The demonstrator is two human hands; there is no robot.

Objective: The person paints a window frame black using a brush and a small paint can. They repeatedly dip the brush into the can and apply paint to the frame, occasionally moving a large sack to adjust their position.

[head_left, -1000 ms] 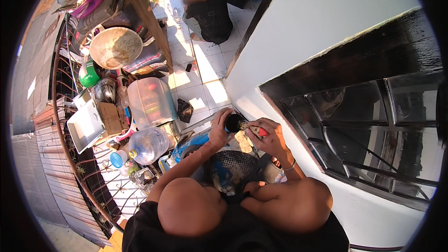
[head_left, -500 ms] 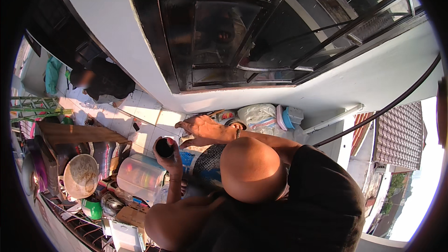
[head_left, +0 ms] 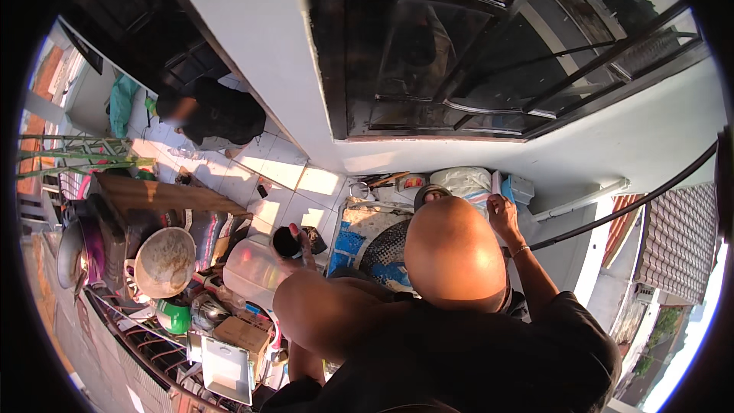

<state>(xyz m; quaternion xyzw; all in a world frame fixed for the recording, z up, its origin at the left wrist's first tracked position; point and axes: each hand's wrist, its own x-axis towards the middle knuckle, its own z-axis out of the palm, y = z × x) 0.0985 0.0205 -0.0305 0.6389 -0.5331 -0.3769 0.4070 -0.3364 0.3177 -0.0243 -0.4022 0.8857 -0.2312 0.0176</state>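
A dark, round cup-like container (head_left: 286,242) sits in my left hand (head_left: 307,252), with the fingers wrapped round its side. That hand is low on the left, beside a translucent plastic box (head_left: 251,271). On the other side of my raised knee, my right hand (head_left: 502,216) is closed with its fingers curled. What it holds, if anything, does not show. Right behind it are a white sack (head_left: 461,180) and a light-blue plastic container (head_left: 520,190). Between my hands a blue, white and black patterned sack or mat (head_left: 386,248) lies on the floor.
A person in dark clothes (head_left: 223,115) crouches at the far left. A wooden board (head_left: 172,197), a large stained pan (head_left: 165,262), a green bowl (head_left: 173,317) and a cardboard box (head_left: 243,334) crowd the left side. A dark-framed window (head_left: 459,53) fills the wall ahead, with a black hose (head_left: 627,210) at right.
My right hand has left the space beside my left hand, swung right past the knee, and curled its stretched fingers. My left hand keeps the dark container, now lower beside the knee. The view has shifted.
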